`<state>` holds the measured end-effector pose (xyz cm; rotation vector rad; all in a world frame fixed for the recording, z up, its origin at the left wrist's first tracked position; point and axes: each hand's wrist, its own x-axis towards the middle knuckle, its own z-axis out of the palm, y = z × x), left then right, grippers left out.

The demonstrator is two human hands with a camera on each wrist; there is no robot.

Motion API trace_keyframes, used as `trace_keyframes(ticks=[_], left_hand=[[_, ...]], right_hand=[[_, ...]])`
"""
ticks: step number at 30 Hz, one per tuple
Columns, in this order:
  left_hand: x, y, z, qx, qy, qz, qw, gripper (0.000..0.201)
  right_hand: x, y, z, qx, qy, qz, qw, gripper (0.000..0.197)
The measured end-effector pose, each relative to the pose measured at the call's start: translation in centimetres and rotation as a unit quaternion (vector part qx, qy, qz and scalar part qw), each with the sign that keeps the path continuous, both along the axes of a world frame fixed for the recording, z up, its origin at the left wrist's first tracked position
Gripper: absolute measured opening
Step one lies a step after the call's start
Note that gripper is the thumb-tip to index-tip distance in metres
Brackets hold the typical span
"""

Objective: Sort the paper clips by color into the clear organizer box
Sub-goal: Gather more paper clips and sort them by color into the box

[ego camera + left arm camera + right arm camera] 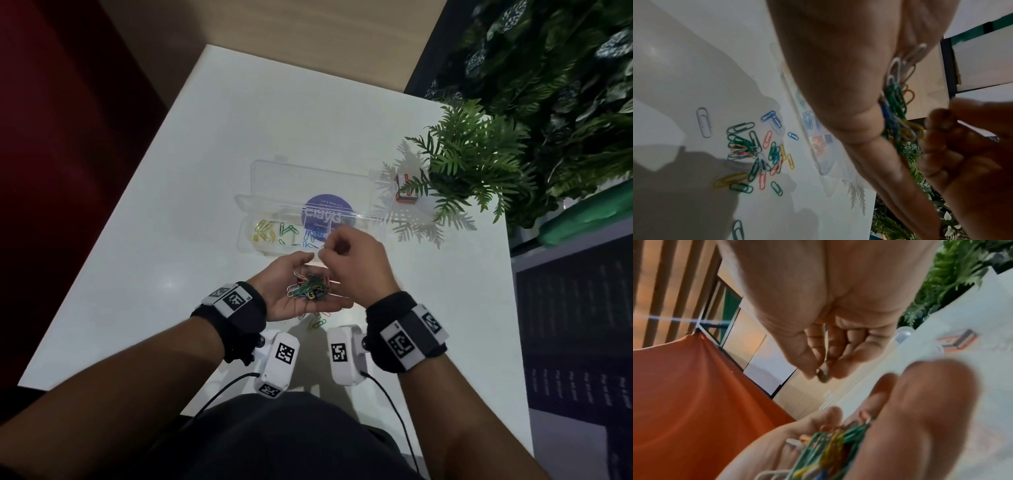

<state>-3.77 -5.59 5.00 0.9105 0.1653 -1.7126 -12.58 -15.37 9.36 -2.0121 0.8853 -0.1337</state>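
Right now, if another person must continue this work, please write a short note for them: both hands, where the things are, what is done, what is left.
Left hand: palm up, cupping a mixed pile of coloured paper clips.
Right hand: pinching one clip, colour unclear, above the pile.
Clear plastic organizer box: open on the white table; yellow, green, blue and pink clips already separated.
Left: the handful, plus loose clips on the table.
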Motion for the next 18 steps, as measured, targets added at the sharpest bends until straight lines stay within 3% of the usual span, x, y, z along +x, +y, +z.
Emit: trace_keyframes(ticks=[2, 4, 7, 12, 18], left_hand=[[0.3, 0.1, -0.3, -0.013, 0.014, -0.002, 1.000, 0.062], [0.4, 0.1, -0.6, -0.011, 0.016, 0.020, 1.000, 0.056], [0.4, -0.2, -0.7, 0.036, 0.010, 0.065, 0.997, 0.039], [0.4, -0.3, -0.8, 0.042, 0.011, 0.065, 0.997, 0.037], [0.9, 0.1, -1.3, 0.011, 0.039, 0.084, 0.996, 0.040]], right_hand=[[-0.6, -0.3, 0.6, 0.001, -0.005, 0.030, 1.000, 0.011], [-0.9, 0.1, 0.7, -0.051, 0.020, 0.120, 0.991, 0.019], [-0.9, 1.1, 0.3, -0.153, 0.084, 0.250, 0.952, 0.027], [-0.5, 1.5, -0.3, -0.195, 0.129, 0.282, 0.930, 0.025], [-0.2, 0.9, -0.2, -0.182, 0.125, 0.281, 0.934, 0.014]])
